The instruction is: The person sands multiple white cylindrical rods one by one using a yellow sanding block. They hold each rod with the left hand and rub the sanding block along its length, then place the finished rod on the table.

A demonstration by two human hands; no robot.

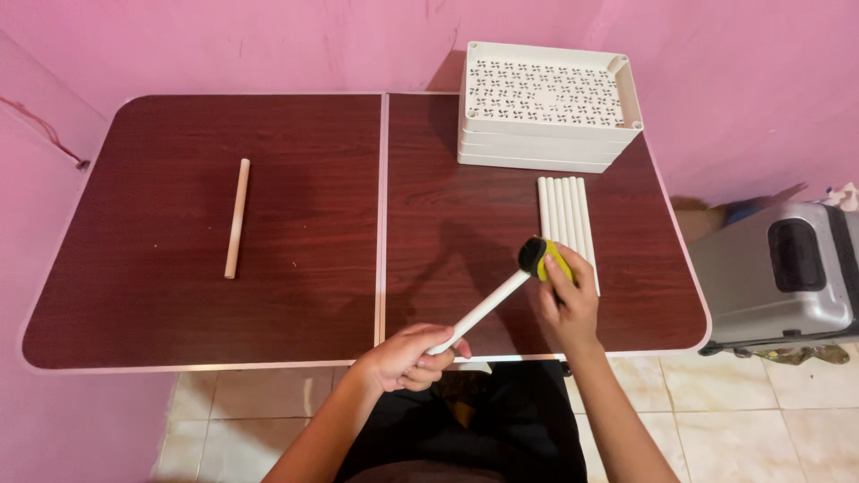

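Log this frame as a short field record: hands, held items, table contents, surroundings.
left hand: grips the near end of a white tube
right hand: holds a yellow-and-black sponge at the tube's far end
tube row: white tubes lying side by side on the table's right half
trays: white perforated stack, back right
stick: lies alone on the left half
table: dark wood, folding, seam down the middle
case: grey, on the floor at right

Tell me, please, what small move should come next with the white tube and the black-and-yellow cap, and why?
Probably press the black-and-yellow cap further onto the white plastic tube: the right hand grips the cap at the tube's far end, while the left hand steadies the near end.
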